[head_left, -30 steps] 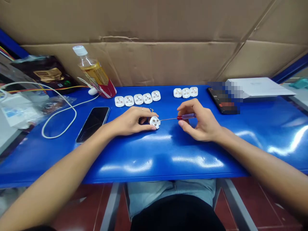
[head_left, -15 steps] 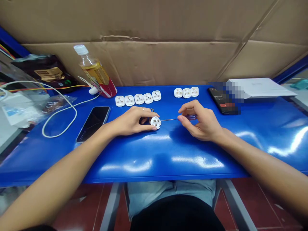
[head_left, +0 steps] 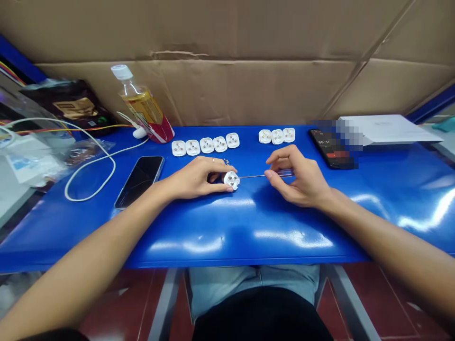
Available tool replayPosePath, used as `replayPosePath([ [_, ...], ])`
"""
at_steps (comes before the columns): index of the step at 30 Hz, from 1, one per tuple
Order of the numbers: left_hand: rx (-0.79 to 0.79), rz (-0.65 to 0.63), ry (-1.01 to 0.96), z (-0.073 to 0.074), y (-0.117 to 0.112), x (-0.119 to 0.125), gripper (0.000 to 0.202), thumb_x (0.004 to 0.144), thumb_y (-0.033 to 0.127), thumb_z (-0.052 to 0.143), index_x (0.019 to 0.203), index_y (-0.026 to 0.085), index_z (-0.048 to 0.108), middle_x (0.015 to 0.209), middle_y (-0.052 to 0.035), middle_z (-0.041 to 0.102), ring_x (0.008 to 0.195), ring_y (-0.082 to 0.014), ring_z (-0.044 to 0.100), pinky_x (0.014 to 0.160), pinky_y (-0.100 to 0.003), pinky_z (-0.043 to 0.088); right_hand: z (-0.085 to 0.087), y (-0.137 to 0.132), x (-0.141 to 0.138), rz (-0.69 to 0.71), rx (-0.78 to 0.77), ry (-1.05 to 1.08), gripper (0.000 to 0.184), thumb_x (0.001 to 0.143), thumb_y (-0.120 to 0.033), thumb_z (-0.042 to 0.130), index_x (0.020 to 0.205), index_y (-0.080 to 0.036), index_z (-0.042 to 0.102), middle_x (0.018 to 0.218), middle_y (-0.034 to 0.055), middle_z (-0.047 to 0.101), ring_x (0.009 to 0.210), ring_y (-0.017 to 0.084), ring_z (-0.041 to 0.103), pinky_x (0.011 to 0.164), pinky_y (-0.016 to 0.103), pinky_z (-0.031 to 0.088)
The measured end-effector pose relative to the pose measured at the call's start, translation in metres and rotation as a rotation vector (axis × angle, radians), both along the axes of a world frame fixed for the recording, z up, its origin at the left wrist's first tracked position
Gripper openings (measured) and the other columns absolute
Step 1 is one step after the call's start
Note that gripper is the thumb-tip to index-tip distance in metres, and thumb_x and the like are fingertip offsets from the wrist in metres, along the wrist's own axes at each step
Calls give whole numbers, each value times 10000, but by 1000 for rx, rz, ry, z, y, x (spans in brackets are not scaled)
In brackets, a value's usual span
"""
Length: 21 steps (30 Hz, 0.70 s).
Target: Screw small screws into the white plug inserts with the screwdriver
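My left hand (head_left: pixel 199 179) pinches a small round white socket piece (head_left: pixel 232 180) with metal contacts on its face, holding it just above or on the blue table. In my right hand (head_left: pixel 302 175) is a screwdriver (head_left: pixel 254 176) with a thin shaft and a clear purplish handle, mostly covered by the fingers. Its tip meets the right side of the socket piece. Small metal bits (head_left: pixel 226 162) lie just behind my left fingers. Farther back stand a row of several white square socket pieces (head_left: pixel 206 145) and a group of three similar ones (head_left: pixel 277 137).
A phone (head_left: pixel 140 180) lies left of my left hand, near a white cable (head_left: pixel 114 166) and a tilted drink bottle (head_left: pixel 147 111). At the right are a phone showing a timer (head_left: pixel 325 148) and a white box (head_left: pixel 391 129). Cardboard (head_left: pixel 249 90) walls the back.
The whole view has shifted slightly. Both hands keep their grip, and the screwdriver tip stays at the socket piece, with little visible movement.
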<state>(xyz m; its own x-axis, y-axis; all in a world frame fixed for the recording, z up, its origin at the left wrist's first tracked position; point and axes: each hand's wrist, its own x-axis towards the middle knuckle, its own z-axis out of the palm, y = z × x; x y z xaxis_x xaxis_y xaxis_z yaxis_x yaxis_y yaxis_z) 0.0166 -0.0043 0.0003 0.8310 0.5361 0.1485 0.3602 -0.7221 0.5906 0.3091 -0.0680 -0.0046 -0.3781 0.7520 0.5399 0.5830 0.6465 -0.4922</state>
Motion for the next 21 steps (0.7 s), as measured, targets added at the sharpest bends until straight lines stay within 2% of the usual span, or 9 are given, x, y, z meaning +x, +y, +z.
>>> replayPosePath([
  [2,0,-5,-3,0,0,0,435,968,536,722,1247,205,768,883,-22,688,725,-135,576,702,-252,435,0,0,0,-11,3,-15,204,972,-258,665,1125,-278,531,785,-15,726,665,197,747,580,297,563],
  [5,4,-5,-8,0,0,0,431,968,529,725,1239,196,768,837,-10,656,709,-132,564,695,-252,428,-1,0,0,28,-6,4,312,940,-249,690,1187,-274,501,902,14,742,764,208,765,681,325,616],
  [7,4,-6,-13,0,0,0,425,965,522,730,1230,192,770,828,-9,650,704,-133,559,691,-251,427,-1,1,-1,27,-6,22,360,920,-239,704,1203,-278,485,930,18,740,777,205,764,686,321,620],
  [11,-5,-22,-11,1,-1,1,414,972,518,721,1228,195,765,854,-17,663,710,-134,551,695,-253,426,-1,0,-2,-8,38,4,254,969,-286,693,1141,-294,507,719,-48,702,598,179,716,565,281,551],
  [16,0,-25,-20,0,-1,2,391,979,514,712,1194,193,767,856,-23,660,705,-136,547,681,-252,418,-2,-1,0,38,25,-17,354,915,-256,722,1193,-288,507,913,9,771,765,215,783,660,311,604],
  [21,1,-22,-18,0,-1,2,383,986,494,709,1203,184,759,815,-6,615,698,-133,533,676,-247,409,-2,-1,0,-24,9,-68,197,970,-348,704,1098,-283,569,805,-10,756,687,211,776,560,288,554],
])
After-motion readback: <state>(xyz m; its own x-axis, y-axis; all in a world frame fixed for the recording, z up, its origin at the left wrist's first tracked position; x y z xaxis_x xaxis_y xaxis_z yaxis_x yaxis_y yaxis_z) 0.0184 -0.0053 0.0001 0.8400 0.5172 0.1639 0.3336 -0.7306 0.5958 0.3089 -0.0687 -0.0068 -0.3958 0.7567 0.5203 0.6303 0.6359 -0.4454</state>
